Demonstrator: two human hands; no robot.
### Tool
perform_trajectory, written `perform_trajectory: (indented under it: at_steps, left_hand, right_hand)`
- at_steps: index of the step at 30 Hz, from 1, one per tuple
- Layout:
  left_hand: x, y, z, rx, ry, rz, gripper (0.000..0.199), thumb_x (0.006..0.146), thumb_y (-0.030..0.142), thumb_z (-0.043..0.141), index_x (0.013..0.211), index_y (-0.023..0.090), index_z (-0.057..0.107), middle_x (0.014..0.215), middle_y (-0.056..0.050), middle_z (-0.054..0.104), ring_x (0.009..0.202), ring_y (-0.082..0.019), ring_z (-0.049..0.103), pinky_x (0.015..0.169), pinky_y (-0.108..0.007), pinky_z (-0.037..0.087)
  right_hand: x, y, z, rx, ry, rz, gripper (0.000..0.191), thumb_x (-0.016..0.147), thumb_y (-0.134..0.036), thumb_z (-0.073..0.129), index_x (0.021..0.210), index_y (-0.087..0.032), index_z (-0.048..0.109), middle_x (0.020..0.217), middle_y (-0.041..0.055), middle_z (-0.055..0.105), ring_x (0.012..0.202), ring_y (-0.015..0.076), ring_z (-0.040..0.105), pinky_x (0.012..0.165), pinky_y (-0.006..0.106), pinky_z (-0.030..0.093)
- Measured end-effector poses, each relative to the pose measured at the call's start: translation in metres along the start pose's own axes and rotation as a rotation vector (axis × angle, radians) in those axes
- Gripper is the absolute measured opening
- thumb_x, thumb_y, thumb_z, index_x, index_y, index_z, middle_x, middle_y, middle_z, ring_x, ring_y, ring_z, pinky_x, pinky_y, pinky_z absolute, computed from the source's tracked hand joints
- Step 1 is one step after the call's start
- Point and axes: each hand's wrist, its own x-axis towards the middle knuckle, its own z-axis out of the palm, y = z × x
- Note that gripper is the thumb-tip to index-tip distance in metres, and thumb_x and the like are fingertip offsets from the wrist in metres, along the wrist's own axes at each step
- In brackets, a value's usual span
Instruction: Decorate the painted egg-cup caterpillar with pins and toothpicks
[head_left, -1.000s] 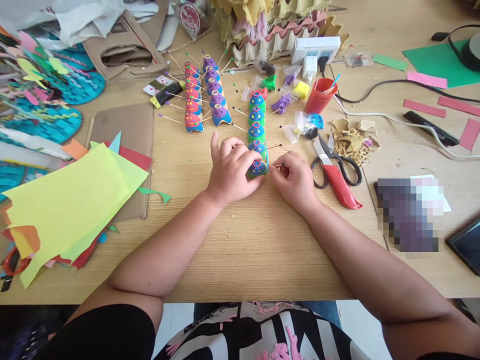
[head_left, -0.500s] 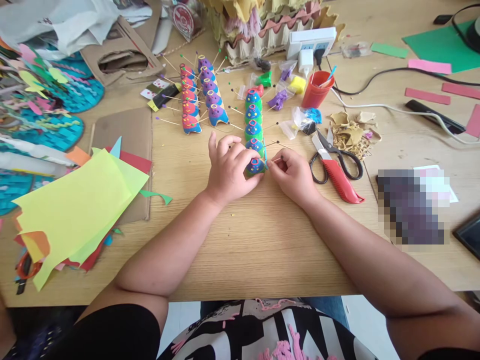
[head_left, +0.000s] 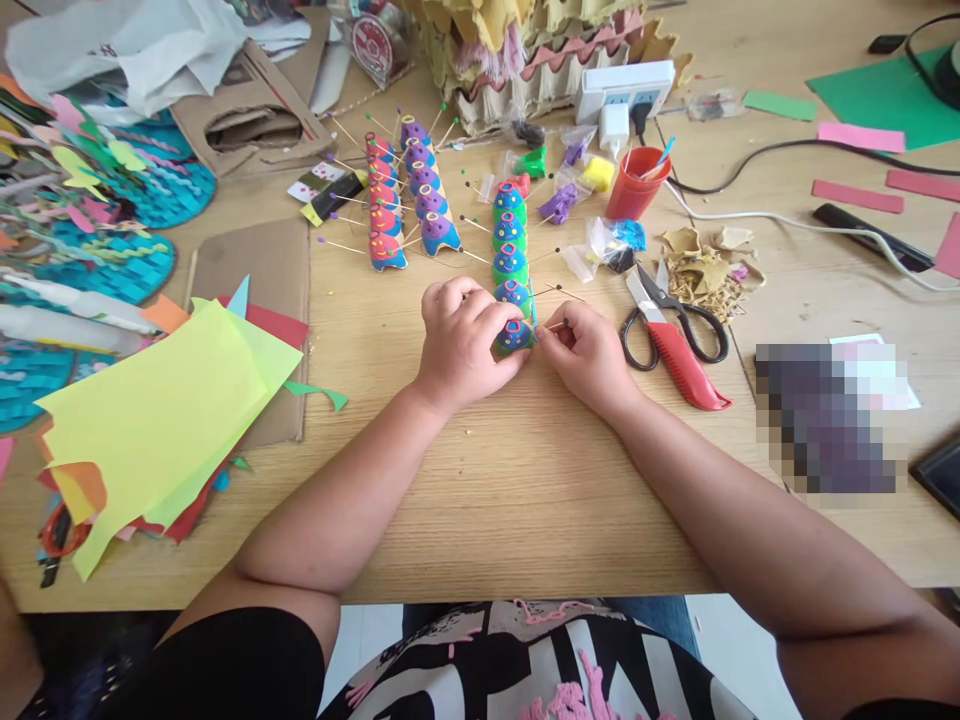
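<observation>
A blue and green bumpy strip (head_left: 510, 260), with small rings and dots on its humps and sticks out of its sides, lies upright in the picture at the middle of the table. My left hand (head_left: 465, 345) is closed round its near end, thumb below and fingers above. On the other side, my right hand (head_left: 585, 345) pinches a thin blue piece (head_left: 534, 305) that runs along the strip's right edge. A dark-tipped stick shows by the right fingers. Two similar strips, one red and blue (head_left: 385, 215) and one purple and blue (head_left: 427, 185), stand behind on the left.
Scissors (head_left: 701, 325) and a red-handled cutter (head_left: 686, 365) lie right of my right hand. Behind them are a red cup (head_left: 636, 185), clay bags and a power strip (head_left: 626, 85). Yellow paper (head_left: 172, 410) and cardboard (head_left: 289, 270) lie on the left.
The whole view has shifted slightly, so things sit a little further right and lower. Both hands keep nearly the same place on the strip.
</observation>
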Motion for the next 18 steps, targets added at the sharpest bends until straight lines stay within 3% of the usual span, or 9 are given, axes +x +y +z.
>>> perform_trajectory:
  at_steps: [18]
  left_hand:
    - [0.0001, -0.0001, -0.0005, 0.006, -0.003, 0.012, 0.029, 0.084, 0.042, 0.075, 0.108, 0.026, 0.073, 0.103, -0.009, 0.070, 0.128, -0.040, 0.053, 0.116, -0.065, 0.033]
  right_hand:
    - [-0.0005, 0.0017, 0.0017, -0.007, 0.012, -0.024, 0.019, 0.089, -0.023, 0.067, 0.075, -0.023, 0.053, 0.068, -0.0031, 0.051, 0.067, 0.0143, 0.046, 0.065, 0.032, 0.036]
